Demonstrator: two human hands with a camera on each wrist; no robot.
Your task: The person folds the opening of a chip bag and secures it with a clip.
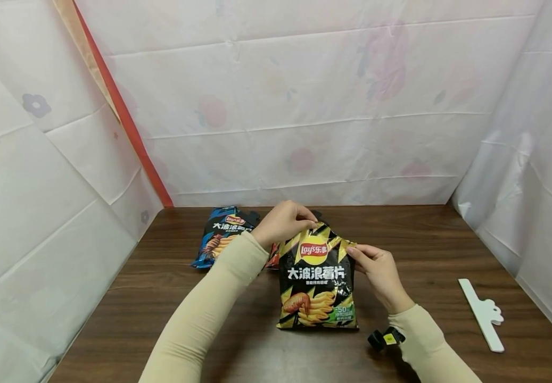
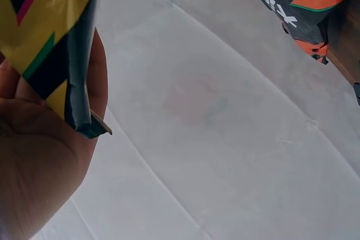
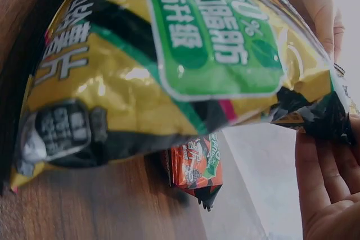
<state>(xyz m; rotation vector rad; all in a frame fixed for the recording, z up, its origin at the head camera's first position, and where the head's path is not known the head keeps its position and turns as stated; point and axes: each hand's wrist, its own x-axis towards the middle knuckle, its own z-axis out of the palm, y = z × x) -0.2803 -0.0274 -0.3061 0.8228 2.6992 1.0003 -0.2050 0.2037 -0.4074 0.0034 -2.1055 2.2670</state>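
Observation:
In the head view a black and yellow bag of potato chips (image 1: 316, 284) stands upright on the table. My left hand (image 1: 284, 222) pinches its top edge toward the left. The top right corner is between the thumb and fingers of my right hand (image 1: 382, 275). A folded, creased edge of the bag (image 2: 53, 43) shows by the palm in the left wrist view. The right wrist view is mostly filled by the bag's front (image 3: 129, 77), with its green label (image 3: 214, 32). The bag's back is hidden in the head view.
Behind the left forearm lies a blue chip bag (image 1: 218, 236), and an orange-red chip bag (image 1: 273, 259) is mostly hidden behind the held one. A white bag clip (image 1: 483, 315) lies at the table's right. White sheeting (image 1: 276, 106) encloses the back and sides.

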